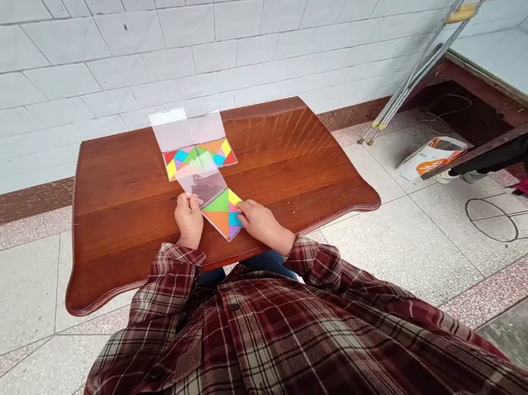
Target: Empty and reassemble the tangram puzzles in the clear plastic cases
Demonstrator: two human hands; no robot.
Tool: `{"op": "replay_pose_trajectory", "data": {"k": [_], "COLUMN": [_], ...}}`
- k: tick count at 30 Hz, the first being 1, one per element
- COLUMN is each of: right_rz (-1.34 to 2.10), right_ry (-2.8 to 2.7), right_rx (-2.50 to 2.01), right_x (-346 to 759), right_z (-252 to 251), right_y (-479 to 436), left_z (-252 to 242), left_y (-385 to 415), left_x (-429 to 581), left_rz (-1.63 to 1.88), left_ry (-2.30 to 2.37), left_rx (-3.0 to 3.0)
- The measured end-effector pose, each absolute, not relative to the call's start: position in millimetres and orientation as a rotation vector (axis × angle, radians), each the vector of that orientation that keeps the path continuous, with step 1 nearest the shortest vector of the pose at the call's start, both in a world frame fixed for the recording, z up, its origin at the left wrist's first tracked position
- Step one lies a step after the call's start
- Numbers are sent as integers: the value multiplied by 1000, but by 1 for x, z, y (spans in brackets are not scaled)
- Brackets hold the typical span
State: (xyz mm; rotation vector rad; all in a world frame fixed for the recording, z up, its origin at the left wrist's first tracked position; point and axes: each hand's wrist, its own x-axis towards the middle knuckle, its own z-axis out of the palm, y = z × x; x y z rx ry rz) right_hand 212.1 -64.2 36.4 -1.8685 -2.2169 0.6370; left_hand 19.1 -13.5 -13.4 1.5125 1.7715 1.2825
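An opened tangram case (220, 221) is in front of me near the table's front edge. Green, orange, yellow, blue, purple and pink pieces lie in its tray. Its clear lid (206, 185) stands up on the far left side. My left hand (189, 220) is closed on the case's left side, thumb at the lid's lower edge. At the right side my right hand (265, 224) is closed, its fingertips over the blue and pink pieces; its other fingers are hidden. Behind the lid are two more open tangram cases, the left one (170, 161) and right one (227, 153), side by side.
The brown wooden table (118, 206) stands against a white tiled wall (193, 60). Crutches (415, 81) lean at the right. Beyond them are a white and orange box (432, 156) and a dark wooden bench or shelf (489, 146) on the floor.
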Motion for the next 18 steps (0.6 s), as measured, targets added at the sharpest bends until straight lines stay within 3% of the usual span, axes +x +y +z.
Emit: {"op": "replay_pose_trajectory", "data": {"k": [18], "right_rz": [839], "right_ry": [-2327], "right_rx": [-1973], "right_x": [203], "right_z": [49], "right_y": [-51], "left_z": [-8], "left_y": [-20], "left_x": [21], "left_rz": [1227], "left_ry": [1891], "left_rx": [1540]}}
